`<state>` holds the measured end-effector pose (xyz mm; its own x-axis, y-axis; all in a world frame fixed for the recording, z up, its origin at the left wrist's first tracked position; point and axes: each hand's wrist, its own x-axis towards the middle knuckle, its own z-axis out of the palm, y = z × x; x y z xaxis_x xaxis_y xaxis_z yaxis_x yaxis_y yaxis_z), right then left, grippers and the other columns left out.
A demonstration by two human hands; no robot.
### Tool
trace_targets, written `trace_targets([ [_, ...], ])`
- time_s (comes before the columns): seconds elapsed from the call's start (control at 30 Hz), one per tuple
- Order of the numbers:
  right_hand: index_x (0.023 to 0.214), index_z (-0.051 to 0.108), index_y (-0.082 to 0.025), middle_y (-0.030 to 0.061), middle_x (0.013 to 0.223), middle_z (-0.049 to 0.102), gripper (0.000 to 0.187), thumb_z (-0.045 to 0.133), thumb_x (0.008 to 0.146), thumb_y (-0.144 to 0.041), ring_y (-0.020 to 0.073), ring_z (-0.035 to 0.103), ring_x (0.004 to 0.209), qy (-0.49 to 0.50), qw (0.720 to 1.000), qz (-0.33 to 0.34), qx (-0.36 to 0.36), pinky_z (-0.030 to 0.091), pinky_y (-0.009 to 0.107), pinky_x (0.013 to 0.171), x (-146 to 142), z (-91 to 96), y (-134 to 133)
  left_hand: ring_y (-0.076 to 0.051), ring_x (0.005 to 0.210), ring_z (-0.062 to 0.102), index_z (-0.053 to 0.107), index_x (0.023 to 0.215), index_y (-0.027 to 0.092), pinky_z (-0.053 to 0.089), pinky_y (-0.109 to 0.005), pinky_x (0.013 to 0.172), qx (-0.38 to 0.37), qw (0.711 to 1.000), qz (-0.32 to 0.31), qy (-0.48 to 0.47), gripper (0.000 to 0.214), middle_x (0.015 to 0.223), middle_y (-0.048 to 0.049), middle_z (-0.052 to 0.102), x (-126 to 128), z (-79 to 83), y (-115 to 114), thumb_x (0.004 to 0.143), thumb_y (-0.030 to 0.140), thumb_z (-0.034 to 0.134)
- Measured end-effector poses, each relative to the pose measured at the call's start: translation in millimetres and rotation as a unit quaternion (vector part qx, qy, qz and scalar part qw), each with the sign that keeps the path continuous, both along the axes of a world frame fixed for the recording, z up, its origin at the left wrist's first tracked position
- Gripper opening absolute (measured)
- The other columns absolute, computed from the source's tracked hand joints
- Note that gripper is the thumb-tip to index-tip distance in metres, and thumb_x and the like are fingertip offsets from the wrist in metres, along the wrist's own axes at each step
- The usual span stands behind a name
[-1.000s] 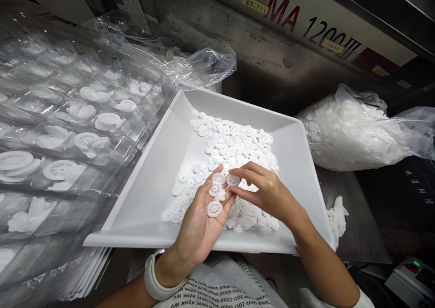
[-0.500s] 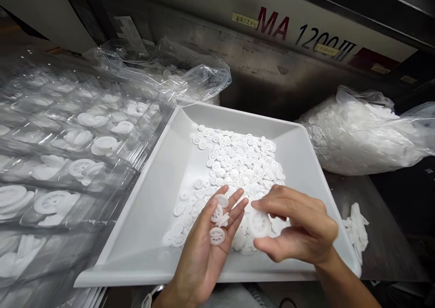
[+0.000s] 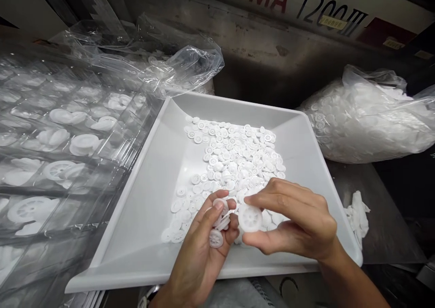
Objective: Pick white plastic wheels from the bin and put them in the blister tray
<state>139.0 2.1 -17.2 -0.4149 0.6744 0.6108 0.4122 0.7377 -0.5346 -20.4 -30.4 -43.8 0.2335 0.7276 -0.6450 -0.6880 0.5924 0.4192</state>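
Over the front of a white tray (image 3: 136, 208), my left hand (image 3: 207, 240) curls its fingers around several small white plastic wheels (image 3: 216, 238) with spoke-like holes. Between thumb and index finger, my right hand (image 3: 295, 219) pinches a larger white plastic wheel (image 3: 250, 218) by its edge, face towards me. That wheel is close beside the left fingers. Beneath both hands, a heap of loose white wheels (image 3: 234, 154) covers much of the tray's floor. My hands hide part of the heap's near side.
Clear compartment trays (image 3: 112, 158) with white discs inside stand at the left. A clear plastic bag (image 3: 197, 68) lies behind them. At the right rests a full bag of white parts (image 3: 377, 127), with a crumpled white cloth-like piece (image 3: 357, 217) below it. A machine panel (image 3: 272, 31) spans the back.
My left fingers have curled in around the small wheels, having been stretched out. My right hand has brought the larger wheel left, nearer to them. The view has shifted slightly.
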Motion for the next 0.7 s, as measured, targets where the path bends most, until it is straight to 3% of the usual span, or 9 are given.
trace_targets([
  [0.1,0.091,0.064,-0.009,0.0027,0.07,0.06,0.031,0.076,0.078,-0.034,0.0108,0.054,0.063,-0.073,0.997,0.014,-0.027,0.041,0.025,0.054,3.1,-2.2,1.1,-0.002,0.047,0.041,0.062,0.091,0.023,0.033,-0.007,0.037,0.039,0.999,-0.031,0.007,0.014,0.064,0.0064,0.051,-0.9,0.9,-1.6,0.084,0.034,0.065],
  [0.2,0.091,0.064,-0.009,0.0016,0.07,0.059,0.029,0.075,0.08,-0.033,0.0099,0.052,0.064,-0.111,0.992,0.035,-0.05,0.04,0.024,0.055,4.6,-2.1,1.2,-0.003,0.044,0.024,0.059,0.087,0.022,0.02,-0.007,0.033,0.065,0.995,-0.074,0.012,0.02,0.056,0.0079,0.041,-2.1,0.3,-3.3,0.082,0.04,0.066],
  [0.37,0.091,0.063,-0.011,0.0002,0.07,0.058,0.023,0.076,0.078,-0.025,0.0095,0.048,0.062,-0.114,0.989,0.061,-0.067,0.036,0.025,0.054,6.6,0.2,-3.1,-0.003,0.045,0.014,0.051,0.078,0.021,0.014,-0.008,0.036,0.09,0.988,-0.123,0.023,0.023,0.052,0.0097,0.034,-3.6,-1.1,-5.6,0.082,0.036,0.067],
  [0.7,0.098,0.064,-0.01,0.0023,0.082,0.063,0.028,0.078,0.076,-0.019,0.0103,0.056,0.074,-0.079,0.983,0.097,-0.136,0.045,0.023,0.064,7.6,0.8,-2.3,-0.003,0.047,0.015,0.042,0.067,0.017,0.017,-0.008,0.036,0.11,0.988,-0.107,0.023,0.033,0.06,0.0077,0.034,-2.0,-3.5,-1.9,0.088,0.038,0.057],
])
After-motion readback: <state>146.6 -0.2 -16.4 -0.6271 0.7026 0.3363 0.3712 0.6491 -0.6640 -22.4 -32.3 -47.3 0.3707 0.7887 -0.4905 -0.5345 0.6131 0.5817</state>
